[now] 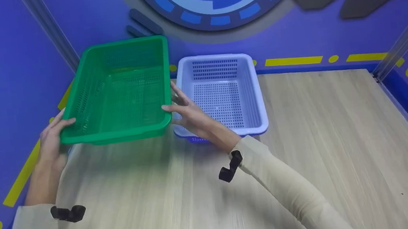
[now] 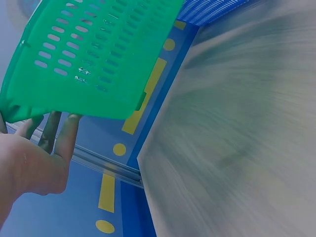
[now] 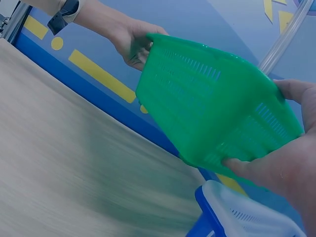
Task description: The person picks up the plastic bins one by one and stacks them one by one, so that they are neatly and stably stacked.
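Observation:
A green plastic basket (image 1: 129, 100) with slotted sides is held up off the table, tilted so its inside faces the head camera. My left hand (image 1: 52, 141) grips its near left corner, thumb over the rim and fingers beneath. On the near right side my right hand (image 1: 193, 117) holds the rim, thumb on top and fingers against the outer wall. The right wrist view shows both hands at the green basket (image 3: 197, 103). Just right of it, a pale lavender basket (image 1: 220, 89) stands on the table with a darker blue rim or basket visible under it.
The wood-grain table (image 1: 307, 148) spreads in front and to the right. Blue walls with yellow marks (image 1: 294, 61) close in the back and both sides. A metal post (image 1: 406, 35) stands at the back right corner, another (image 1: 52, 32) at the back left.

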Motion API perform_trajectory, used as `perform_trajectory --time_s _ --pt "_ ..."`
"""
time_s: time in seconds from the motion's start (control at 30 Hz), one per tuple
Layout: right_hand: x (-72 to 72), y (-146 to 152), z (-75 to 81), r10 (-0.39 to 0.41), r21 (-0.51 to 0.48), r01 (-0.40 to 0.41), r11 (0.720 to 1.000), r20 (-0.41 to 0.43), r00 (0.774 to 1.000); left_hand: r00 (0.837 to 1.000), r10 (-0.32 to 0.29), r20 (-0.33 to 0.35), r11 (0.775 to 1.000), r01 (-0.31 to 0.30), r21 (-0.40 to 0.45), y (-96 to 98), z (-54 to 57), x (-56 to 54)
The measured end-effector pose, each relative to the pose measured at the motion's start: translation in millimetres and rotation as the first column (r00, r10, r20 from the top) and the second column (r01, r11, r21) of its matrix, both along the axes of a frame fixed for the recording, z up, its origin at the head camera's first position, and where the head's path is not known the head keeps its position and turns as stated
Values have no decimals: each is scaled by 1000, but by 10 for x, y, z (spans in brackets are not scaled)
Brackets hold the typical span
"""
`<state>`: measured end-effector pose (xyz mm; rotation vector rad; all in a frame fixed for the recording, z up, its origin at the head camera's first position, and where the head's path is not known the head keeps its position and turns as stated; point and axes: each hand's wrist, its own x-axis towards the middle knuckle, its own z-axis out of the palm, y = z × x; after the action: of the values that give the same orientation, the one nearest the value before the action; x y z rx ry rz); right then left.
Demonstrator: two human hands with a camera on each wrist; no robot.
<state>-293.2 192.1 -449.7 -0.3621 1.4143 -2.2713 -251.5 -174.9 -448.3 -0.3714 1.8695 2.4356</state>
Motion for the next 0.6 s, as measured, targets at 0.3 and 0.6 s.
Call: perform_trajectory --time_s 0.3,0.6 --pt "32 153 13 -81 40 83 996 -40 996 992 -100 -80 995 99 -14 82 79 36" --pt "14 328 48 -60 9 60 998 -37 998 973 -190 -128 980 180 -86 197 152 -24"
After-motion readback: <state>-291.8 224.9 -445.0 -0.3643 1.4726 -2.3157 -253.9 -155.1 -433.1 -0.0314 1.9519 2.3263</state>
